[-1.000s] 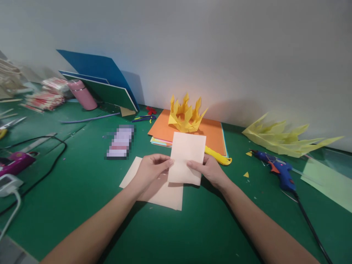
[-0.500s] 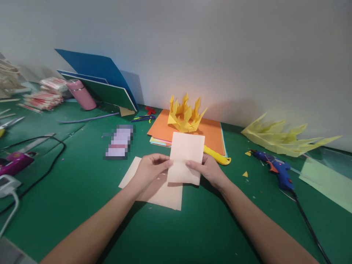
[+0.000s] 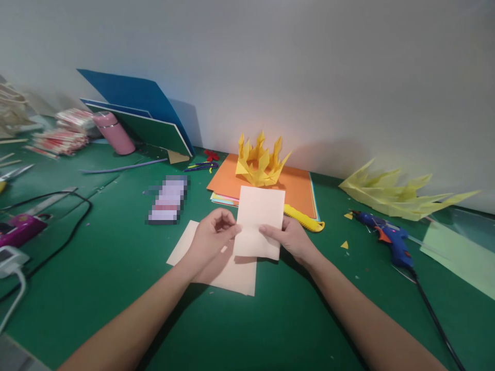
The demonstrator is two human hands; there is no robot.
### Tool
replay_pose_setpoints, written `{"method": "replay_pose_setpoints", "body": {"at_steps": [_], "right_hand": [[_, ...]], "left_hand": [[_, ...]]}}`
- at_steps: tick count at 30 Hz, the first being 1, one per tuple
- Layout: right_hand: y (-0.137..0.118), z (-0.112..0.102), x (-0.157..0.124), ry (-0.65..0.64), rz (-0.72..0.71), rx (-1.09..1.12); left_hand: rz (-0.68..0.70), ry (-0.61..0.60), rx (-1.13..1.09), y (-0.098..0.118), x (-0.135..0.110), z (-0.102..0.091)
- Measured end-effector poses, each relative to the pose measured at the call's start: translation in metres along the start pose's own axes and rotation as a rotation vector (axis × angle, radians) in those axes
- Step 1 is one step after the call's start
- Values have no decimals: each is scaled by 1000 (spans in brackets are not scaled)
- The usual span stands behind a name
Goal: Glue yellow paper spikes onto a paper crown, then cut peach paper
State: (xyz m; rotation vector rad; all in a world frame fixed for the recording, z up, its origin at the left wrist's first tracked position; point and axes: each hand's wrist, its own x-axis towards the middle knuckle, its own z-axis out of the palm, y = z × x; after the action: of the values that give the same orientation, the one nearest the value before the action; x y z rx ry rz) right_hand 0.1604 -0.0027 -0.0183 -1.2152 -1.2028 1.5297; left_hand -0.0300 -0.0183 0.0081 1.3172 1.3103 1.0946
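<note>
A pale pink sheet of paper [image 3: 258, 214] is held up between my two hands over the table. My left hand [image 3: 214, 234] pinches its left edge between thumb and fingertips. On the other side, my right hand [image 3: 292, 237] grips the sheet, thumb on the front and fingers hidden behind. Beneath my left hand and the held sheet lie more pale pink sheets [image 3: 232, 275], partly covered. Just behind my right hand is a yellow box cutter [image 3: 305, 219], its near end hidden by the paper.
A folded yellow paper crown [image 3: 260, 167] sits on an orange paper stack [image 3: 297, 190]. At right are a blue glue gun [image 3: 394, 242], a pale yellow paper crown [image 3: 402, 196] and green paper [image 3: 460, 252]. At left are a phone [image 3: 168, 200], pink bottle [image 3: 114, 133] and black cable [image 3: 79, 226].
The held sheet has shifted slightly to the left, along with my right hand. My left fingers have lifted and curled a little at the sheet's edge.
</note>
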Motion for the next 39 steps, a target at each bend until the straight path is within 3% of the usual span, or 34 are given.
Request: {"method": "replay_pose_setpoints", "body": {"at_steps": [6,11,14,18,23,29,39], "right_hand": [[1,2,3,-17,-36,68],[4,3,4,-1,-139,-16],[8,4,1,-25,-242,-224],[10,2,-2,1,-462,-659],[4,8,-9,-232,-820,-982],[1,23,-16,-353,-689,-1249],[-5,19,-15,-443,-569,-1154]], "left_hand": [[118,-34,249,-2,-1,-3],[116,-60,500,5,0,-13],[119,-122,621,7,1,-21],[114,-179,707,5,3,-26],[88,-202,768,4,3,-25],[110,-214,787,3,3,-23],[159,-244,797,-2,0,-24]]}}
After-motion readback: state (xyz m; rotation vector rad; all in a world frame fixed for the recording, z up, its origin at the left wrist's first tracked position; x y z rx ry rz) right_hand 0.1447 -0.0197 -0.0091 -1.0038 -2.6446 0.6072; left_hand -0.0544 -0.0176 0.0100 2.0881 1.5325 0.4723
